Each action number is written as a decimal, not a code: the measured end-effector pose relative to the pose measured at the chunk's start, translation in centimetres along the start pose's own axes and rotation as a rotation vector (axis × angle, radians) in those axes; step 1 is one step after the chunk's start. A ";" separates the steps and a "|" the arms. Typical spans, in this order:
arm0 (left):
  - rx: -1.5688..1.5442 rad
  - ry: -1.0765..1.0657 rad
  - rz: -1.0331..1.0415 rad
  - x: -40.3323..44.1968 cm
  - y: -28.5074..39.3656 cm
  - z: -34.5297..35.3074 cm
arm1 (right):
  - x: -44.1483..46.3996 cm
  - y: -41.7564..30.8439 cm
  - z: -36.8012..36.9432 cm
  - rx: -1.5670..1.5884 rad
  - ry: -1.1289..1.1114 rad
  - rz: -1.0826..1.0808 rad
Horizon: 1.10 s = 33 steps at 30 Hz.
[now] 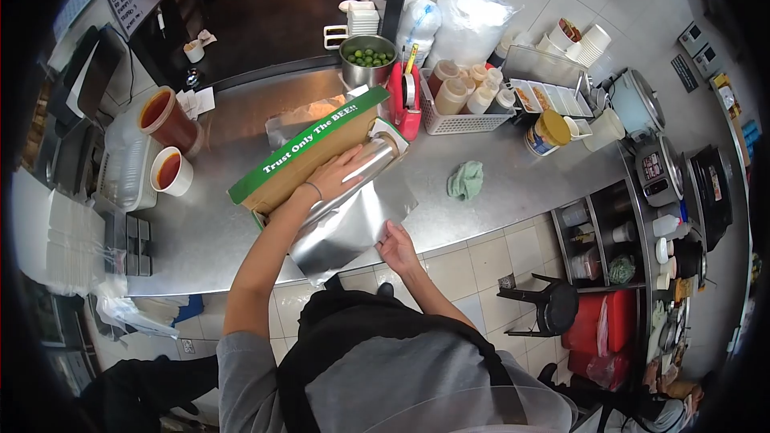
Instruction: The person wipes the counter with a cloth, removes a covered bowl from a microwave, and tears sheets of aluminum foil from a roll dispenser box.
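A long cardboard foil box (281, 168) with a green-edged lid lies open at an angle on the steel counter. Inside it sits a roll of aluminium foil (377, 162). My left hand (333, 175) rests on the roll with its fingers stretched out. From the roll a sheet of foil (345, 228) spreads toward me and hangs over the counter's front edge. My right hand (398, 248) pinches the sheet's right side near that edge. Behind the lid, a foil-lined piece with something orange-brown (309, 119) is partly hidden.
A red tape dispenser (407, 100) and a pot of green limes (366, 60) stand behind the box. Squeeze bottles fill a white basket (469, 116). A green cloth (465, 180) lies at right. Red sauce containers (171, 172) stand left. A black stool (553, 305) is on the floor.
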<state>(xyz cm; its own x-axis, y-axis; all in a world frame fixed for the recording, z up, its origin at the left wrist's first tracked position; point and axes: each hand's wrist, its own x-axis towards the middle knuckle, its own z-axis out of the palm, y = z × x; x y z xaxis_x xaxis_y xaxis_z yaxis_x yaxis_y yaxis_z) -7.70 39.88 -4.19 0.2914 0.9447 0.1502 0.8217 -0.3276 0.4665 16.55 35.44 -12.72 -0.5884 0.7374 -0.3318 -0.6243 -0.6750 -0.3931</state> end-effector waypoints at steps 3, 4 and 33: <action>0.009 -0.040 -0.046 0.0 0.3 -0.2 | -1.2 -0.5 2.3 0.003 0.005 0.062; 0.006 -0.039 -0.052 -0.1 0.4 -0.3 | -1.5 -0.5 2.8 -0.004 0.002 0.095; -0.050 -0.060 -0.054 0.0 0.1 -0.7 | -1.0 1.2 -0.5 -0.153 0.048 0.106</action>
<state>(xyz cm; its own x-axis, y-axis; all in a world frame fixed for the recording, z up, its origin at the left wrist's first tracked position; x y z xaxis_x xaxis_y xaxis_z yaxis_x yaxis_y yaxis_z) -7.93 39.82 -3.51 0.2774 0.9581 0.0715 0.8121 -0.2736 0.5154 16.70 33.93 -13.31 -0.6190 0.6653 -0.4174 -0.4728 -0.7400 -0.4783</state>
